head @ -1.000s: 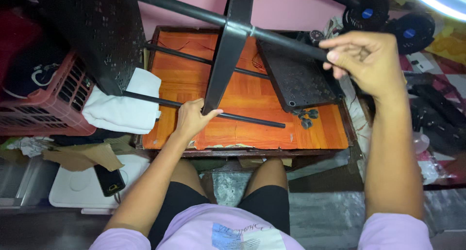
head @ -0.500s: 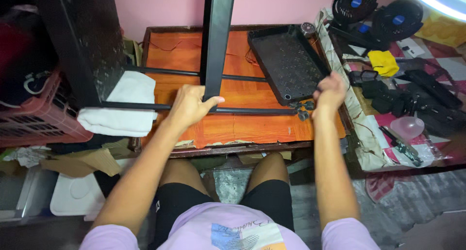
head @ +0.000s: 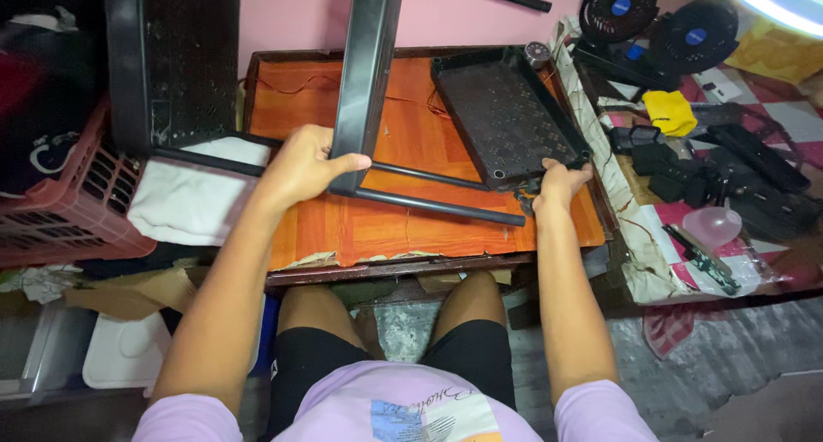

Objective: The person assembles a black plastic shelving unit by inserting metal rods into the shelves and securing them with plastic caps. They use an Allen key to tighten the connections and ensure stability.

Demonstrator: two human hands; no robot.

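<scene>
Both hands have slid down the black frame since a moment ago.
Left hand (head: pixel 302 163) wraps its grip around the flat black post (head: pixel 367 73) just above the rods (head: pixel 437 204); right hand (head: pixel 559 183) pinches the black tray (head: pixel 506 116) at its near corner, over the orange counter (head: pixel 386 228).

The right hand (head: pixel 561 183), raised high over the black tray (head: pixel 507 114) a second ago, is now down at the tray's near corner, where its fingers (head: pixel 583 171) touch the rim. The left hand (head: pixel 302 163) has shifted from the thin rod (head: pixel 437 206) to the flat black bar (head: pixel 364 73), gripping its lower end. That bar, slanted before, now stands nearly straight up the counter (head: pixel 386 228).
</scene>
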